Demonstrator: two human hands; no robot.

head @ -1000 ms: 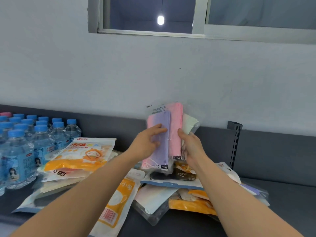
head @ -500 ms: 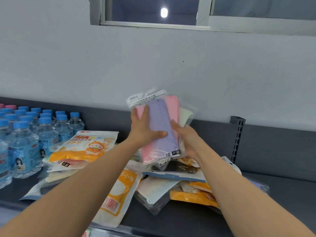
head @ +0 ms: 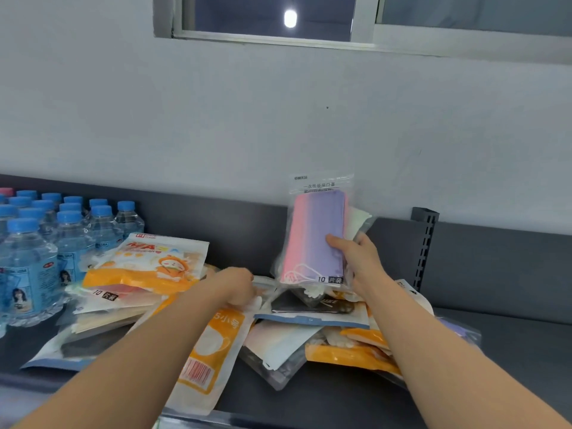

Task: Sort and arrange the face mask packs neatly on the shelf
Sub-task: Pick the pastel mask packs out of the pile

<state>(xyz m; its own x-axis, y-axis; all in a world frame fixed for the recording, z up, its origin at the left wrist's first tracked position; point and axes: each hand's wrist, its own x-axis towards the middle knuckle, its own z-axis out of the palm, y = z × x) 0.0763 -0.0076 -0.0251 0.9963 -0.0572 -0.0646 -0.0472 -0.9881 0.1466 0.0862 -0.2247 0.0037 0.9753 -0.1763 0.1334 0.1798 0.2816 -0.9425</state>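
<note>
Right hand (head: 359,258) fingers (head: 335,241) clamp the upright pink-purple mask pack (head: 315,233); left hand (head: 235,286) meets the pile (head: 216,335), fingers blurred, grip unclear.

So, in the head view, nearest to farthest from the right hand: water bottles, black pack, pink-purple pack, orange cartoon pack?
1. pink-purple pack: held by the right hand.
2. black pack: just below it, centre.
3. orange cartoon pack: left of centre.
4. water bottles: far left.
</note>
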